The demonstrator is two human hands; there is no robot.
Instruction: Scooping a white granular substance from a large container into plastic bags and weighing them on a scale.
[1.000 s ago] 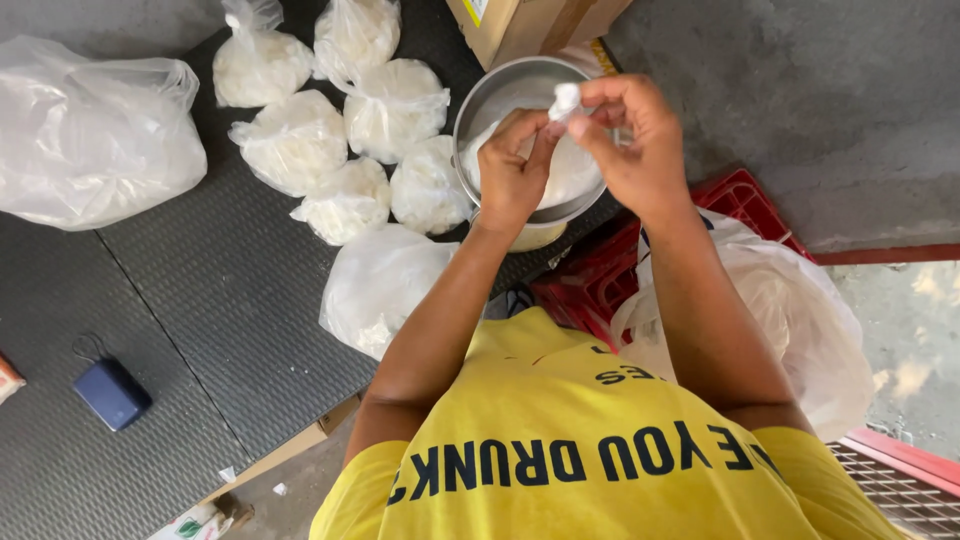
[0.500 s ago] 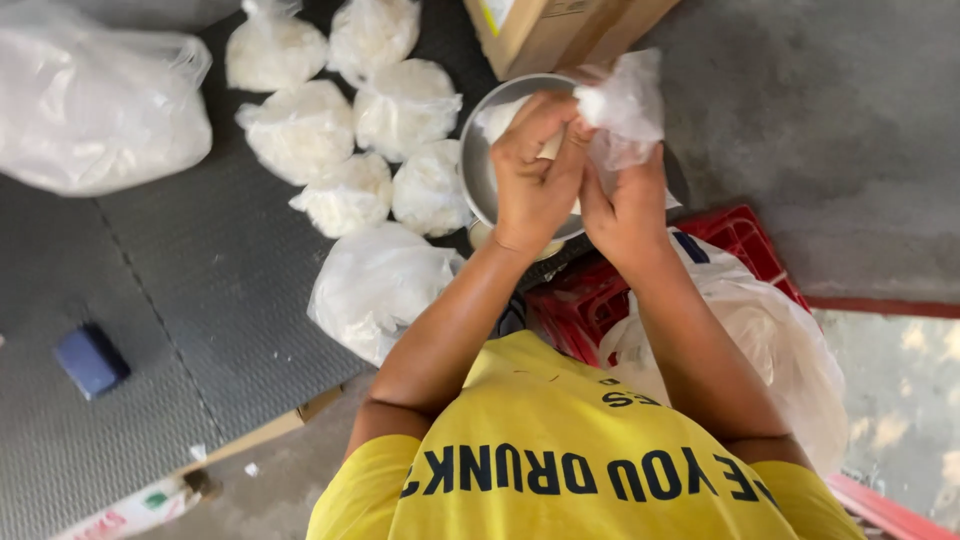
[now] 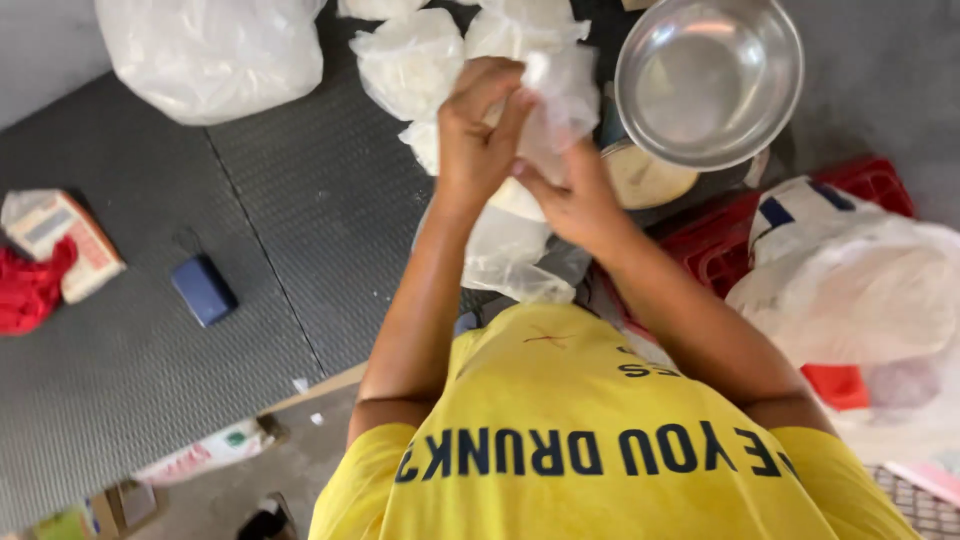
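Plastic bag, thin and clear with something white inside, is being held up between both hands above the grey ribbed mat. The left hand is closing its grip on the bag's left side, fingers curled and pinching the film. The right hand is pinching the bag from below, its fingers pressed together on the plastic.

Just behind the hands, several filled white bags are lying together near the mat's far edge, and another bag is lying under the wrists. A steel bowl is sitting to the right of the held bag, tilted over a round container. A red crate is lying near the right forearm, with a large white sack resting against it. Near the mat's far left corner a big clear sack is sitting. A dark blue pouch is lying well apart on the mat's left side, near a red cloth and a small carton.
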